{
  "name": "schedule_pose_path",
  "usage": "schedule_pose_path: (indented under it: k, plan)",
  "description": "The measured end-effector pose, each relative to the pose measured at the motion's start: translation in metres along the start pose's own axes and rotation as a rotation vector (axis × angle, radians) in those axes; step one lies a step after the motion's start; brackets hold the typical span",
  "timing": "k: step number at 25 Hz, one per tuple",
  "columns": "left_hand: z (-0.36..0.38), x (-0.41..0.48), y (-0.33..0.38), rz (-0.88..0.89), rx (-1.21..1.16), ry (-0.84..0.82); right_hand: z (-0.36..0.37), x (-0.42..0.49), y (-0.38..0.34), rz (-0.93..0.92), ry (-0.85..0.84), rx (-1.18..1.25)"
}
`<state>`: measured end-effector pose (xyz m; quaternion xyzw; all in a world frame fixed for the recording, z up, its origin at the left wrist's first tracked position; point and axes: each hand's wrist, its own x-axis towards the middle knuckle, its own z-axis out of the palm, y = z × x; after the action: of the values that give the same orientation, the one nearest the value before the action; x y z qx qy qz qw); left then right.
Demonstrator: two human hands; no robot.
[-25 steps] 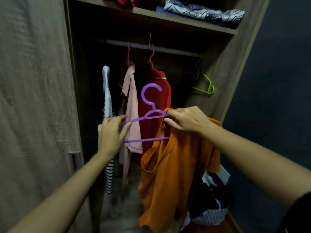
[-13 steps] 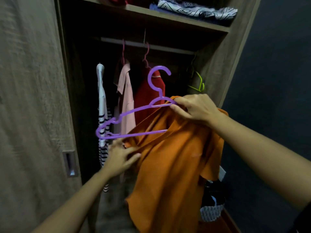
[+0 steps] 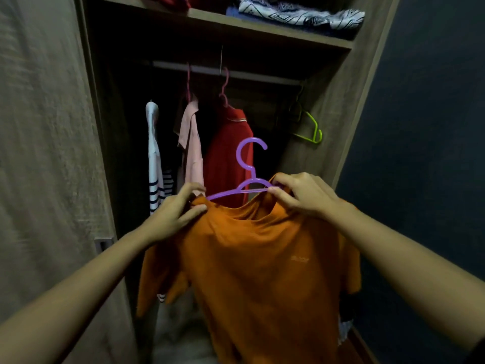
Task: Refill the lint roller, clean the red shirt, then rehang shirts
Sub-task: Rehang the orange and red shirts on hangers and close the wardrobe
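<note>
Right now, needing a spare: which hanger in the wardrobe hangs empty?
The green hanger, far right; the pink hangers carry shirts, and the purple hanger is held.

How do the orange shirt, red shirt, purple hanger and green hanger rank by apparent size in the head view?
1. orange shirt, nearest the camera
2. red shirt
3. purple hanger
4. green hanger, farther back; true sizes unsure

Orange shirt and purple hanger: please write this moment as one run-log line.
step: fitting orange shirt onto purple hanger | left hand: grips shirt shoulder | right hand: pinches collar at hanger | red shirt: hangs on rail
</note>
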<state>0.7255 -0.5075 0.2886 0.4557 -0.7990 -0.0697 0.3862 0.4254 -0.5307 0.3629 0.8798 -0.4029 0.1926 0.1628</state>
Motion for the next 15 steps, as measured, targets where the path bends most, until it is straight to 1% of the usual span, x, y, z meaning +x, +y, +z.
schedule_pose_path:
  k: [2, 5, 7, 9, 12, 14, 15]
  plan:
    - [-0.006, 0.002, 0.007, -0.029, 0.039, -0.030, 0.002, -0.003, -0.002, 0.011, -0.038, 0.068]
    - [-0.010, 0.008, 0.017, 0.027, 0.176, 0.018, 0.005, -0.003, -0.003, 0.035, -0.018, 0.137]
    - [-0.013, 0.011, 0.020, 0.048, 0.245, 0.039, 0.007, -0.003, -0.005, 0.017, -0.018, 0.135]
    - [-0.017, 0.010, 0.021, 0.080, 0.220, 0.057, 0.010, -0.004, -0.008, -0.015, -0.022, 0.114]
    - [-0.016, 0.009, 0.023, 0.160, 0.212, -0.025, 0.016, -0.010, -0.018, -0.052, -0.047, 0.110]
    - [-0.013, 0.011, 0.022, 0.146, 0.231, -0.072, 0.019, -0.010, -0.023, -0.061, -0.069, 0.111]
    - [-0.013, 0.013, 0.018, 0.122, 0.227, -0.056, 0.020, -0.010, -0.022, -0.027, -0.058, 0.113]
